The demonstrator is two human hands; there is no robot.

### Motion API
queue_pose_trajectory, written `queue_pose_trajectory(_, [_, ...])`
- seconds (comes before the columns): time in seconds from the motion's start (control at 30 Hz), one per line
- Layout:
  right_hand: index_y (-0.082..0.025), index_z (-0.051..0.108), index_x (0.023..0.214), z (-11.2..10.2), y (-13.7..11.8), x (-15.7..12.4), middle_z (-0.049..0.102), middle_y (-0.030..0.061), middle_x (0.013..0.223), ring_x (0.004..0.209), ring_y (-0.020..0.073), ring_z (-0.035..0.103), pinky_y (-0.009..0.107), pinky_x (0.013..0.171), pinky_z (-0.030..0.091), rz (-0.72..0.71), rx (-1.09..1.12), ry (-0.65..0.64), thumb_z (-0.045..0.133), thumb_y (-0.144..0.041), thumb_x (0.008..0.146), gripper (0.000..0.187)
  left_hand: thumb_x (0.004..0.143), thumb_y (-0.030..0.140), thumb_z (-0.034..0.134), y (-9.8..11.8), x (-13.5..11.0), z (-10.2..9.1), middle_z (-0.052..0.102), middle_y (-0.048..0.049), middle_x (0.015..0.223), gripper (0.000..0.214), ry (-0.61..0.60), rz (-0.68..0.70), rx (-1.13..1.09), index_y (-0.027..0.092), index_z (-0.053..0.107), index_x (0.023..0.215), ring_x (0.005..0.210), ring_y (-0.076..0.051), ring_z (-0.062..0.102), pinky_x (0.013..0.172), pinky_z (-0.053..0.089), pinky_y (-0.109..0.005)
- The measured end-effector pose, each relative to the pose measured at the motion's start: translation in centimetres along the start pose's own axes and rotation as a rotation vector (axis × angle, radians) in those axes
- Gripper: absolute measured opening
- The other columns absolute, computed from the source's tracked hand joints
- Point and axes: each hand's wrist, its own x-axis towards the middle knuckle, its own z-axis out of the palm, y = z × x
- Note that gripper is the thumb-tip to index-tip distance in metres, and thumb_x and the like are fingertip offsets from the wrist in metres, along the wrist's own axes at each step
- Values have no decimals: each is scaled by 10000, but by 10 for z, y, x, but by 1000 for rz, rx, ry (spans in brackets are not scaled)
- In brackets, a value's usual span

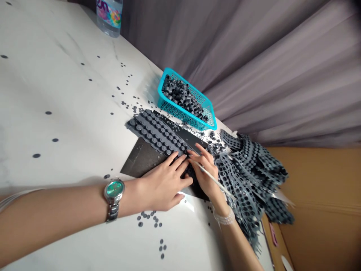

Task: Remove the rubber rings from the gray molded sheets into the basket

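Head view: white desk [70,94], curtain [254,64] along its far edge.
Studded strip [158,131]: dark gray, rows of round knobs; lies mid-desk on a dark mat [138,158], away from the near edge, one end passing the mat's side.
Left hand [162,184]: palm down, fingers slightly spread, tips touching the strip's lower end; watch [114,188] on wrist.
Right hand [205,171]: fingers pinching a pale stick [216,181] over the strip's lower end, just beside the left fingertips; stick's tip unclear; beaded bracelet [225,218] on wrist.
Teal basket [180,109]: at desk's curtain-side edge, part filled with dark cylinders [183,96].
Holed sheets [245,169]: heaped at desk's right end, beside a brown panel [318,180].
Discs [162,256]: scattered over desk, many between strip and basket.
Bottle [109,19]: upright at the curtain-side edge, well apart from basket; top cut off.
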Motion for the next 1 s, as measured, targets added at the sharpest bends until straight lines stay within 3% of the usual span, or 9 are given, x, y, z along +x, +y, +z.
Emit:
queue_pose_trajectory(0.2, [-259, 601, 953, 2, 0, 9, 697, 50, 1139, 1265, 230, 521, 448, 944, 451, -100, -92, 15, 485, -143, 936, 165, 883, 465, 473, -1, 0, 1, 504, -212, 1382, 402, -13, 3, -6, 170, 565, 1142, 1338, -387, 387, 1090, 228, -549])
queue_pose_trajectory(0.4, [-242, 592, 897, 1, 11, 12, 716, 66, 1053, 1248, 246, 536, 486, 972, 440, 151, -200, 286, 474, -217, 945, 130, 890, 467, 461, -1, 0, 2, 464, -226, 1414, 423, 14, 9, 10, 160, 554, 1167, 1334, -392, 390, 1085, 227, -542])
queue_pose_trajectory(0.5, [-241, 594, 882, -1, 12, 8, 711, 67, 1096, 1317, 242, 467, 487, 1009, 427, 179, -120, 216, 496, -233, 938, 113, 889, 471, 461, 0, 0, 2, 470, -225, 1412, 427, 12, 11, 4, 162, 559, 1166, 1329, -393, 398, 1083, 227, -546])
queue_pose_trajectory(0.67, [-265, 602, 920, 1, 7, 6, 689, 35, 1168, 1347, 230, 429, 483, 1029, 398, 87, -45, 83, 521, -202, 927, 103, 889, 470, 462, 0, 0, 2, 482, -221, 1404, 426, 10, 5, -2, 165, 561, 1170, 1334, -388, 396, 1091, 213, -547])
queue_pose_trajectory(1.0, [-263, 595, 961, 5, 11, 10, 691, 40, 1165, 1306, 231, 479, 450, 961, 412, -35, -147, 38, 490, -176, 944, 138, 887, 460, 467, 0, 0, 1, 481, -234, 1400, 419, 3, -1, -8, 164, 559, 1170, 1332, -384, 400, 1092, 214, -552])
